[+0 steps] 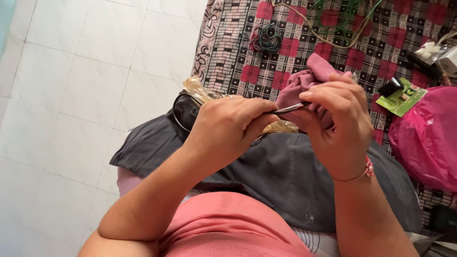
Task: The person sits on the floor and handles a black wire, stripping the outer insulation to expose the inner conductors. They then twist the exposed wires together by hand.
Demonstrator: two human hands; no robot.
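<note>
My left hand is closed around a thin metal tool, which looks like a pair of small scissors or pliers; a thin metal ring hangs below it. My right hand pinches the tip of that tool and also grips a mauve cloth bunched behind its fingers. A crumpled clear plastic bag lies under my left hand. Both hands hover over a dark grey cloth across my lap.
A red, black and white chequered bedspread lies beyond, with a bunch of coloured bangles or rings, a beige cord, a green card with a black spool and a pink plastic bag. White floor tiles fill the left.
</note>
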